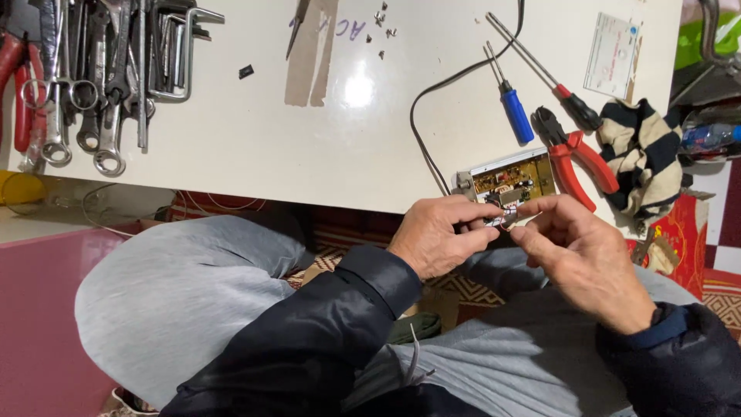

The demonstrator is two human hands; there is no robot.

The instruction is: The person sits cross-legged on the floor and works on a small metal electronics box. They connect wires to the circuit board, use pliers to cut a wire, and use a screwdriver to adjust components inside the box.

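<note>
My left hand (pixel 436 235) and my right hand (pixel 575 251) meet over the near edge of a white table (pixel 255 147). Both pinch a small bundle of thin wires (pixel 505 219) between fingertips. The wires come off a small open device with a brown circuit board (pixel 515 179) that lies at the table's edge just beyond my fingers. A black cable (pixel 432 85) runs from the device up across the table. My grey-trousered knees are below the hands.
Beside the board lie red-handled pliers (pixel 575 158), a blue-handled screwdriver (pixel 513 108) and a red-and-black screwdriver (pixel 567 96). A striped cloth (pixel 641 150) sits at the right. Several wrenches, scissors and hex keys (pixel 100 85) fill the far left. Small screws (pixel 382 31) lie near the top.
</note>
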